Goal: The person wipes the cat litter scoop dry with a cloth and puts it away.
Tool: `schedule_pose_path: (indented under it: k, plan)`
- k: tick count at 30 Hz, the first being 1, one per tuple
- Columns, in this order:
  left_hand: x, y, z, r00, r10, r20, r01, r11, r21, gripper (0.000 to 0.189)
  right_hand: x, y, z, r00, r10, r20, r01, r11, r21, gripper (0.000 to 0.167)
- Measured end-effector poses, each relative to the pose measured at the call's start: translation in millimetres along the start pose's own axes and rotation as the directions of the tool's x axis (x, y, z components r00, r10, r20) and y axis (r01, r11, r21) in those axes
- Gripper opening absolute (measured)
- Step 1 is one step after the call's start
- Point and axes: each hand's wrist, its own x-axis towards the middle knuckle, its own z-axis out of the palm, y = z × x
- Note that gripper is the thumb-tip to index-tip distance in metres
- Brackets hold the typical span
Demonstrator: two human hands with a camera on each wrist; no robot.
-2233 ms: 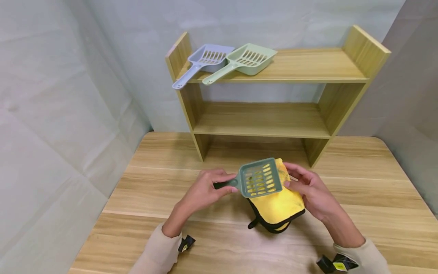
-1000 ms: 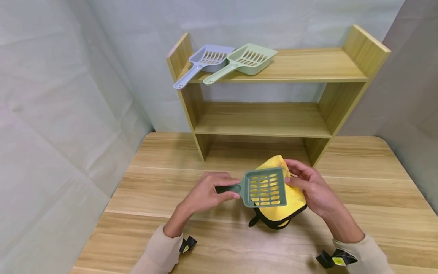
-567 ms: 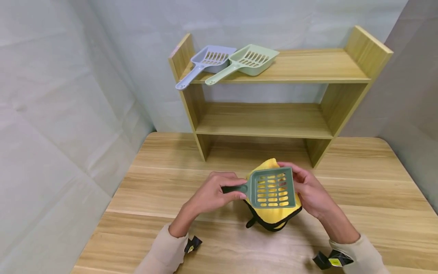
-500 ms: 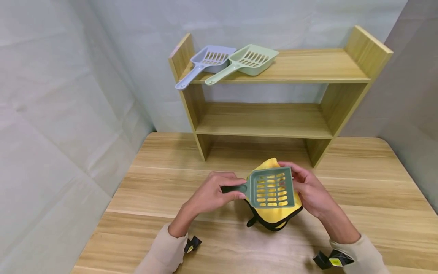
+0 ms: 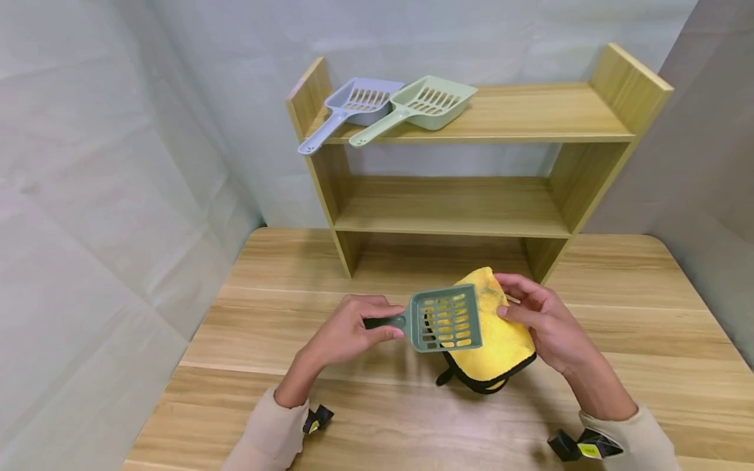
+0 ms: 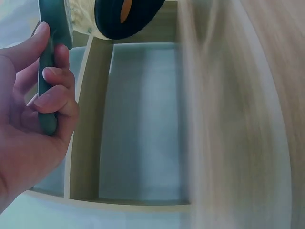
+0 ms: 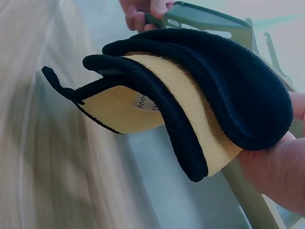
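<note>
My left hand (image 5: 356, 330) grips the handle of a dark green slotted litter scoop (image 5: 416, 325), thumb on top. In the left wrist view the fingers curl round the scoop's handle (image 6: 46, 76). A folded yellow cloth (image 5: 501, 343) with black edging is pinched in my right hand (image 5: 550, 324), thumb on its yellow face. Dark smudges mark the cloth's upper part. The scoop's slotted head overlaps the cloth's left side in the head view. In the right wrist view the folded cloth (image 7: 252, 95) shows its dark side, a white label and a hanging loop.
A wooden shelf unit (image 5: 453, 204) stands at the back of the wooden table (image 5: 247, 366). On its top board lie a lilac litter scoop (image 5: 338, 118) and a pale green litter scoop (image 5: 397, 118), handles jutting over the front edge.
Over the last seconds the scoop dipped toward me and shifted right across the cloth. Since half a second ago it has moved back left, while the right hand and cloth have moved right.
</note>
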Motion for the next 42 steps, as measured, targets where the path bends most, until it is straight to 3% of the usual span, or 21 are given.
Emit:
schedule_pose_path:
  k: [13, 24, 32, 42]
  plan:
    - [2.7, 4.6, 2.4, 0.999, 0.046, 0.005, -0.046, 0.998, 0.031, 0.039, -0.5, 2.7, 1.0, 1.0, 0.004, -0.015, -0.004, 1.0, -0.002, 0.05]
    - [4.6, 7.3, 15.9, 0.995, 0.104, -0.006, -0.104, 0.993, -0.053, 0.038, 1.8, 13.8, 9.5, 1.0, -0.002, 0.023, 0.001, 1.0, 0.008, 0.052]
    - [5.2, 8.7, 23.6, 0.99, 0.143, 0.01, -0.142, 0.986, -0.083, 0.037, 4.2, 20.9, 16.5, 0.996, 0.064, 0.057, -0.066, 0.998, 0.021, 0.052]
    - [1.7, 8.0, 9.6, 0.999, 0.043, 0.013, -0.042, 0.996, -0.072, 0.039, 3.7, 10.9, 11.5, 0.999, 0.003, 0.033, -0.002, 1.0, -0.009, 0.052]
